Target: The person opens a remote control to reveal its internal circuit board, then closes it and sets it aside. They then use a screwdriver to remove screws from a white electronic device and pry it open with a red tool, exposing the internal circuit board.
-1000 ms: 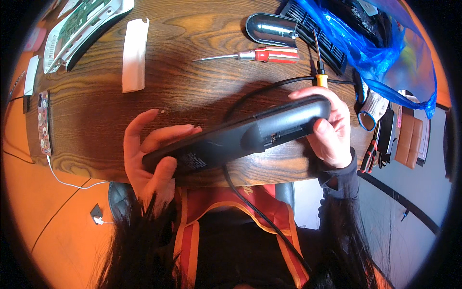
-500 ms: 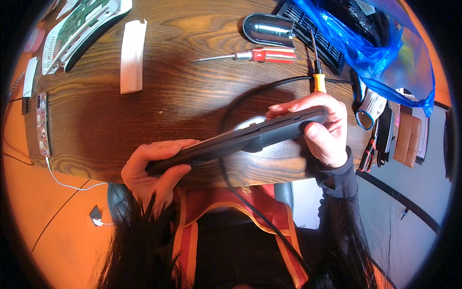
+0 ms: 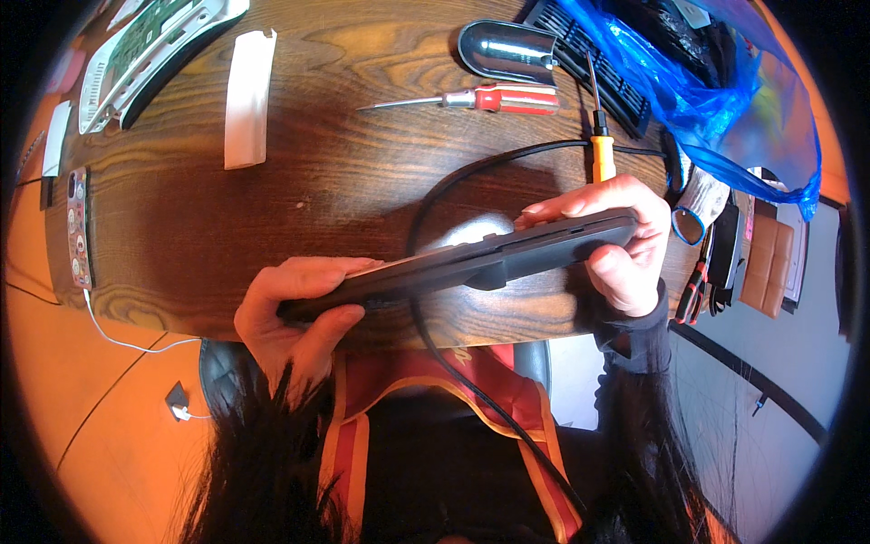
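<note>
Handset casing [image 3: 435, 275], long, slim and black, spans the gap between two bare hands over the near part of a wooden table [image 3: 326, 190]; I see it edge-on, slanting so its right end lies farther from the wearer. On my feed the left hand [image 3: 263, 313] is clamped on one end, thumb on the near side, fingers on the far side. The right hand [image 3: 639, 272] grips the other end in the same way, its thumb below the edge and fingers curled over the top. Between the hands, a black cable [image 3: 420, 216] passes behind the casing.

Just beyond the right hand's fingers I make out a yellow-handled screwdriver [image 3: 603, 161]. Farther beyond, to that hand's left, lie a red-handled screwdriver [image 3: 517, 100] and a glossy black curved cover [image 3: 507, 52]. A blue plastic bag [image 3: 698, 118] sits beyond it to the right; red-and-black pliers [image 3: 693, 295] lie just to its right. Beyond the left hand is a white strip [image 3: 246, 100]; well to its left, a phone [image 3: 79, 227].
</note>
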`<state>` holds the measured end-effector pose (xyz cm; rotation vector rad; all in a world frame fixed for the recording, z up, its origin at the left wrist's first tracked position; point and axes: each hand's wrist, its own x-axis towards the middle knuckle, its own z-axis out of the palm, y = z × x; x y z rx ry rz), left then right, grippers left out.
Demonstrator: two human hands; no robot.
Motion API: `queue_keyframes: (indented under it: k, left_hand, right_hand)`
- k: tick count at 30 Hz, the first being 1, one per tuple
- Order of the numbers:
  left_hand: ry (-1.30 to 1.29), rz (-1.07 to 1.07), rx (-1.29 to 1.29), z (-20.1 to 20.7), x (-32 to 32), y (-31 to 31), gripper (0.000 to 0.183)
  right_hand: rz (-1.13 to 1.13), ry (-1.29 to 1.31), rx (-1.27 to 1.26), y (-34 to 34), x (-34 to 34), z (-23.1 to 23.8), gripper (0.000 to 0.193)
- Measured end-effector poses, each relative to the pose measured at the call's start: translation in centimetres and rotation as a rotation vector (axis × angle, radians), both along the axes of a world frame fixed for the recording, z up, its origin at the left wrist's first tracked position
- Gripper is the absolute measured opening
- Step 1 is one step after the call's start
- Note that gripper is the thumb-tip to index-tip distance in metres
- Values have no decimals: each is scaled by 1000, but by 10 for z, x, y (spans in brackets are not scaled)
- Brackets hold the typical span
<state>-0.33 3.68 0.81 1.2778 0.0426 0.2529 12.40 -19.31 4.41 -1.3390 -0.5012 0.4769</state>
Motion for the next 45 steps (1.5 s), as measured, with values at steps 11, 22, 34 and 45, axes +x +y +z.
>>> queue_keyframes:
  k: [11, 22, 34, 45]
  left_hand:
    - [-276, -136, -602, -9, 20, -53, 81]
    - [-293, -65, -618, -10, 45, -63, 31]
    - [-345, -45, -594, -11, 47, -65, 39]
    - [-393, -31, -410, -14, 51, -62, 38]
  right_hand:
    - [-75, 224, 121, 12, -23, -6, 44]
    - [138, -465, -377, 17, -12, 16, 35]
    - [90, -415, -440, 28, -17, 33, 25]
    - [29, -321, -327, 34, -23, 23, 23]
